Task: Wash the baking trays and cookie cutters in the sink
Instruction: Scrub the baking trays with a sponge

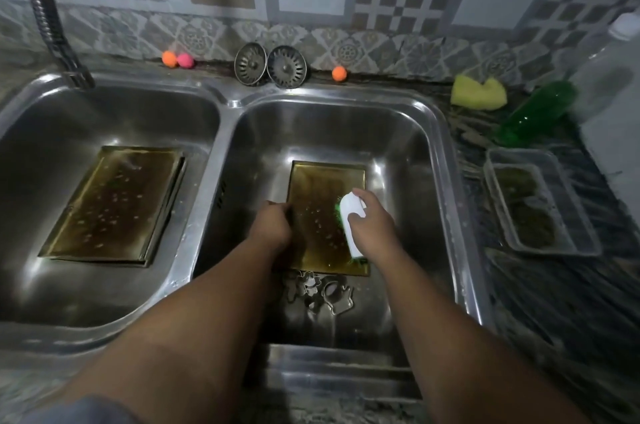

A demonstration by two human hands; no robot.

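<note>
I log: left hand (273, 223) grips tray (323, 186) edge, right hand (373, 221) grips brush (349, 221); scrub force may slide tray (onto cutters (320, 292)).

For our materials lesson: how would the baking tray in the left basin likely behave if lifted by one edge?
The baking tray looks like thin metal with a raised rim, so probably stiff and light. Its glossy, speckled surface suggests grease or water, so it may slip. Lying flat in the sink, it would likely slide, not tip.
</note>
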